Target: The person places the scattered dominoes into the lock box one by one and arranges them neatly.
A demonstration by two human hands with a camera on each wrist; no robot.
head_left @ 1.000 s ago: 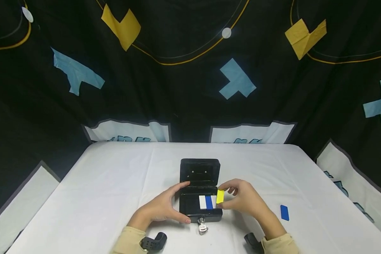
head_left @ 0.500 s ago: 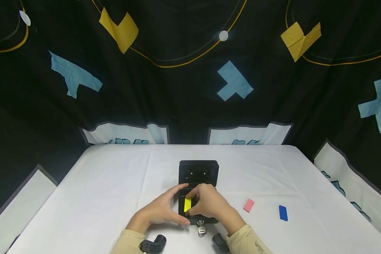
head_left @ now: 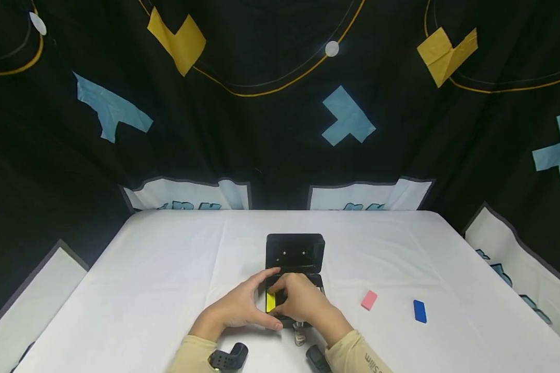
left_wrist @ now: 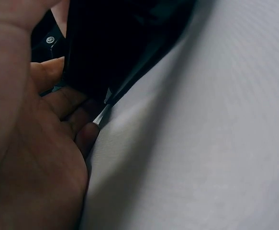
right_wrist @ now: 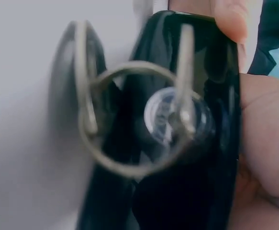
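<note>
Left hand (head_left: pixel 240 310) curled around open black box (head_left: pixel 295 254), steadying it; right hand (head_left: pixel 302 300) over box, pinching yellow card (head_left: pixel 270 301) inside.

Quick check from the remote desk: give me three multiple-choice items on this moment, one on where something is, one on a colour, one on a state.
1. Where is the yellow card?
A. Inside the box
B. On the cloth beside the blue card
C. On the box lid

2. What colour is the card lying closest to the box on the cloth?
A. Green
B. Pink
C. White

3. How does the box lid stand?
A. Shut
B. Taken off, flat on the table
C. Open, upright behind the box

Answers:
1. A, the yellow card sits in the box under the right hand, while the left hand grips the box's side.
2. B, the pink card lies nearer than the blue card.
3. C, the lid stands raised at the back.
</note>
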